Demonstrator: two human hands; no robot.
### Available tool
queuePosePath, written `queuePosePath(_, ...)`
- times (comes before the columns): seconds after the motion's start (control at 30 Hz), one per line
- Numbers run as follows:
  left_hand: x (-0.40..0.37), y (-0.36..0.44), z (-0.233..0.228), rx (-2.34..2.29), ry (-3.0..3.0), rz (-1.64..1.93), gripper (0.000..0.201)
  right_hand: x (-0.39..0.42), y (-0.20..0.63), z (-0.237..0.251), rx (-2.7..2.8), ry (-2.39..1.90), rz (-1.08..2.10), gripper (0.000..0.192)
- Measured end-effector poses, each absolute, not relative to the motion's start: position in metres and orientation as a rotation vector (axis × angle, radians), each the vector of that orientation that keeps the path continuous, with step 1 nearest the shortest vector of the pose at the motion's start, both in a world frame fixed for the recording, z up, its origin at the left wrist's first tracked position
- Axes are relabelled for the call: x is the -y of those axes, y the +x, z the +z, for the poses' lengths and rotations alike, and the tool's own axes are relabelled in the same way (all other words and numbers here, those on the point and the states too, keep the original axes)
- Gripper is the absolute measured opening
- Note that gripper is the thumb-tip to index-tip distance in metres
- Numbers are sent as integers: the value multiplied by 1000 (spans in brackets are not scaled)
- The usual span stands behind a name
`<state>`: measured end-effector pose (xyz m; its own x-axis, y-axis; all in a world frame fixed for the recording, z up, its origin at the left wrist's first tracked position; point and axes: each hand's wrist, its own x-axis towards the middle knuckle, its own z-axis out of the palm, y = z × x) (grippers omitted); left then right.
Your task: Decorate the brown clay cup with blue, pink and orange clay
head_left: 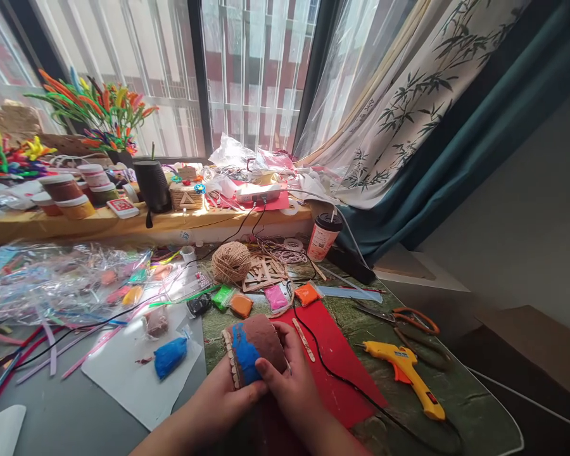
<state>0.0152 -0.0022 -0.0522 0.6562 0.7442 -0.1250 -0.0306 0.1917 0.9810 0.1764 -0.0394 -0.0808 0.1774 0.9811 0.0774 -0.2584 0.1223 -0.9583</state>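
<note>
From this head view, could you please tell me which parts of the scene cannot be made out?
- Clay-covered piece: its near end and underside are hidden by the left hand and right hand.
- Pile of clear wrappers: blurred and glary, so its contents are unclear.
- Cup: its label print is too small to read.
- Glue gun: its black cord runs off the bottom edge.
- Forearms: cut off by the bottom edge.

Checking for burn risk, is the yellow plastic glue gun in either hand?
No, the yellow plastic glue gun lies on the table, right of both hands.
</note>
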Motion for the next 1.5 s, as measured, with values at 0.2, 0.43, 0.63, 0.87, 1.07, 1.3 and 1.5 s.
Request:
queuePosePath(0.2,5,14,-54,-618,1331,615,82,41,176,-82,950,-1051,1076,83)
queuePosePath(0.43,5,10,-49,-704,1613,587,56,42,176,-81,925,-989,1078,77)
queuePosePath(0.63,9,12,-44,-666,1844,574,48,46,178,-82,932,-970,1020,86)
queuePosePath(0.87,2,10,-49,-673,1999,603,53,44,178,-78,991,-1032,1001,75)
queuePosePath(1.07,8,18,-49,-655,2088,759,53,43,176,-77,965,-1027,964,86)
queuePosePath(1.3,0,19,-47,-640,2118,681,51,41,179,-76,1004,-1028,974,78)
queuePosePath(1.5,-6,26,-33,-631,2023,673,46,39,181,-79,949,-992,1056,90)
